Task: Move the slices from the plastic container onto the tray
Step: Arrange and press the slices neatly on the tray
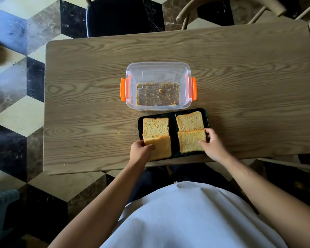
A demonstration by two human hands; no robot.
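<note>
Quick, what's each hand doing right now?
Left hand: gripping the near-left bread slice.
Right hand: gripping the near-right bread slice.

- Our torso: a plain white top, loose and smooth, no print or marking that we can make out
- Our legs: dark trousers, seen just below the table edge
- Our forearms: bare, no sleeves reaching them
- Our left hand (140, 151) and right hand (214, 146): no gloves

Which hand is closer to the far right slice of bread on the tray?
Right. The right hand grips the near right slice, which sits directly below the far right slice. The left hand is across the tray, on the near left slice.
</note>
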